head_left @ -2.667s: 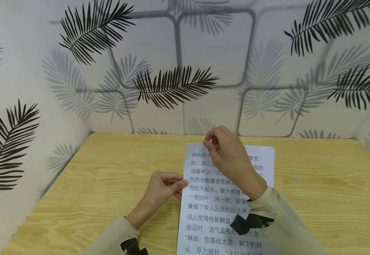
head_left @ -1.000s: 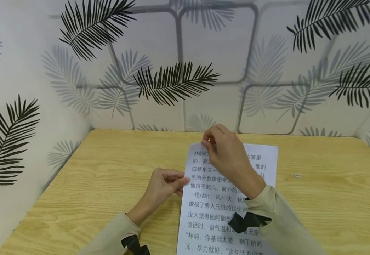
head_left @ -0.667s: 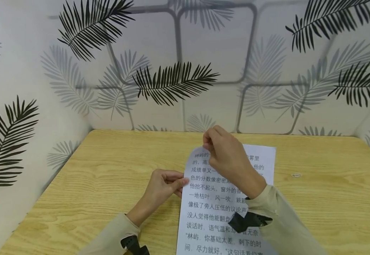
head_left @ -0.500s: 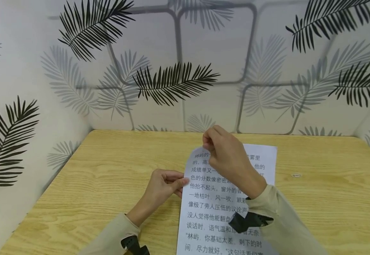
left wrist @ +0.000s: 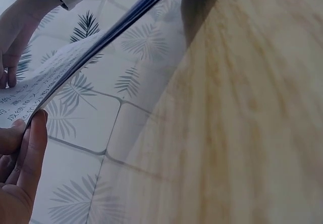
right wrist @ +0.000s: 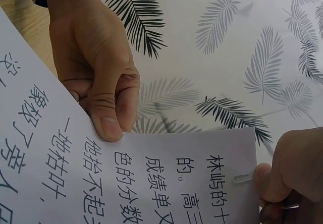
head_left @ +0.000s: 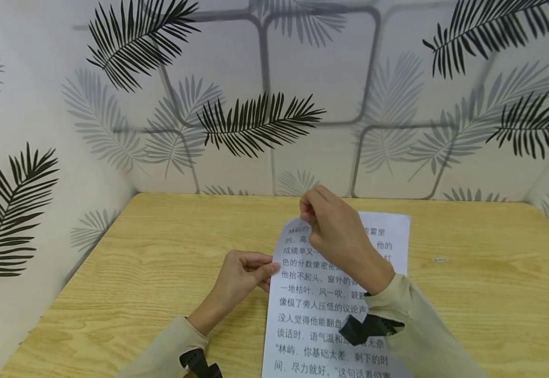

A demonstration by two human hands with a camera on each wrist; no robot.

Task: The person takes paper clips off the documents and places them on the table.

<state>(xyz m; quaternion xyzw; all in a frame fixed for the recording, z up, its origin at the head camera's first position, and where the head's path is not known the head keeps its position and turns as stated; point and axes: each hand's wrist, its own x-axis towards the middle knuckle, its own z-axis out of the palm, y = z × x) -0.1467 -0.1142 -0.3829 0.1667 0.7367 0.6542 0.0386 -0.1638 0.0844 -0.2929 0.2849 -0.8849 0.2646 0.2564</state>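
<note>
A thin stack of white sheets (head_left: 312,304) printed with large Chinese characters is held up over the table. My left hand (head_left: 240,278) pinches its left edge; in the left wrist view the thumb lies on the printed side and fingers are behind. At the top edge, my right hand (head_left: 338,231) pinches the paper near the upper left corner, which bends up toward the fingers. A paper clip (right wrist: 243,178) sits on that corner, right beside the right thumb in the right wrist view. The right hand hides part of the top lines.
Another small paper clip (head_left: 439,260) lies on the wooden table (head_left: 161,273) to the right of the sheets. Behind the table stands a wall (head_left: 312,68) covered with a leaf pattern. Dark straps cross both beige sleeves.
The upper left corner of the sheets lay flatter earlier and now curls up toward my right hand, whose fingers have drawn in more. My left hand keeps its pinch in place.
</note>
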